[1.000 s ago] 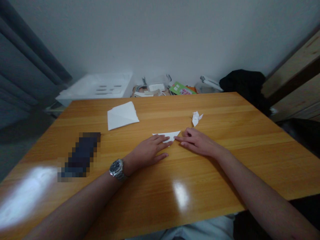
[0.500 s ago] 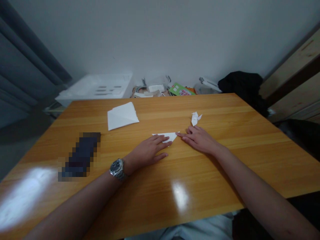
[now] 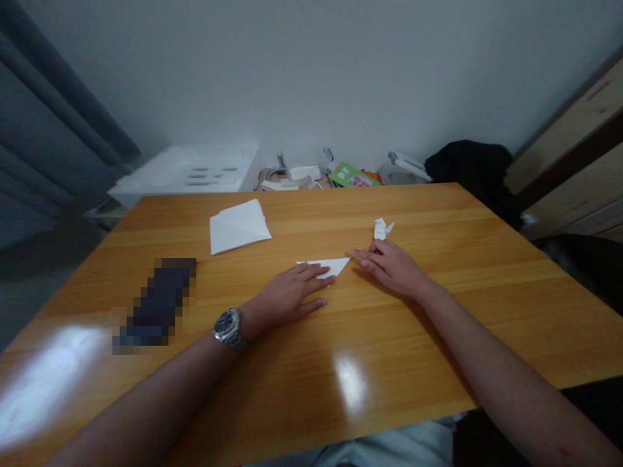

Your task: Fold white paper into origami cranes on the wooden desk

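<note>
A small white paper folded into a flat triangle [image 3: 332, 265] lies near the middle of the wooden table [image 3: 438, 324]. My left hand [image 3: 287, 295], a watch on its wrist, lies flat with spread fingers pressing the triangle's left part. My right hand [image 3: 392, 264] rests palm down just right of the triangle's tip, fingers stretched out, holding nothing. A small folded white paper figure [image 3: 381, 228] stands right behind my right hand's fingers.
A larger folded white sheet [image 3: 238, 226] lies at the back left of the table. A dark blurred object [image 3: 158, 305] lies at the left. Beyond the far edge are a white box [image 3: 189, 170], clutter and a black bag [image 3: 474, 165].
My right hand has slid right and back, off the triangle's tip, toward the small paper figure. My left hand stays pressed on the triangle.
</note>
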A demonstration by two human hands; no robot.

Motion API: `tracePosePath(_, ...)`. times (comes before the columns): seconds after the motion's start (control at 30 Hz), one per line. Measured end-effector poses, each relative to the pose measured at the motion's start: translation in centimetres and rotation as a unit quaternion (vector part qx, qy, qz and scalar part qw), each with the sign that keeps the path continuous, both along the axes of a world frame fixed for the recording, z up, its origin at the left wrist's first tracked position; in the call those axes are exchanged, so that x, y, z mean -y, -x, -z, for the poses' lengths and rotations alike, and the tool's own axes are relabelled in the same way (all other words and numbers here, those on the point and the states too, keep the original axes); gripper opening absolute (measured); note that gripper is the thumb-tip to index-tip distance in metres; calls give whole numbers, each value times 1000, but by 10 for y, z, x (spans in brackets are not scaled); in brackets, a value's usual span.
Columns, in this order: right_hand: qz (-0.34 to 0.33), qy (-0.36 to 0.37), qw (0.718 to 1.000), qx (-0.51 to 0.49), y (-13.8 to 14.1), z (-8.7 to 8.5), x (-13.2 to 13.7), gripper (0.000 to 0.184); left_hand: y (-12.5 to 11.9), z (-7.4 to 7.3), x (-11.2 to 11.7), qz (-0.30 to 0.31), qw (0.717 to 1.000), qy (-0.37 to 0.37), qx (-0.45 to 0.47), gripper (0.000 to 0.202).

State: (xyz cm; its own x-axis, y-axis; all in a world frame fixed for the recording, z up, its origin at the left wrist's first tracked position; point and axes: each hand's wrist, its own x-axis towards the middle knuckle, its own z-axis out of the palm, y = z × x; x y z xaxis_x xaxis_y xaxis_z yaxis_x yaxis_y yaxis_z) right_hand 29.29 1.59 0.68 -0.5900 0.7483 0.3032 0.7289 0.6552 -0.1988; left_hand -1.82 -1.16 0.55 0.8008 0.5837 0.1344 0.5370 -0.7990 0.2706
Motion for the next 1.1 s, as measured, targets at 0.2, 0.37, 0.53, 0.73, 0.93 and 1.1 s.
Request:
tracePosePath(0.2, -103, 38, 994, -24, 18, -1, 10, 41, 0, 1, 0, -2, 1000, -2, -6, 53)
tracePosePath(0.37, -123, 92, 988, -18, 24, 3, 15, 47, 1, -1, 0, -2, 1000, 2, -7, 54)
tracePosePath(0.53, -126, 110, 986, -18, 22, 3, 15, 47, 5, -6, -3, 32, 999, 22, 17, 48)
tracePosePath(0.73, -137, 98, 986, -14, 22, 1, 16, 48, 5, -10, -6, 37, 998, 41, 39, 42)
tracePosePath(0.93, -146, 92, 985, 8, 23, -2, 17, 47, 7, -9, -5, 32, 998, 43, 20, 46)
tracePosePath(1.1, -146, 91, 985, 2, 22, -1, 18, 51, 7, -10, -4, 32, 998, 48, 25, 43)
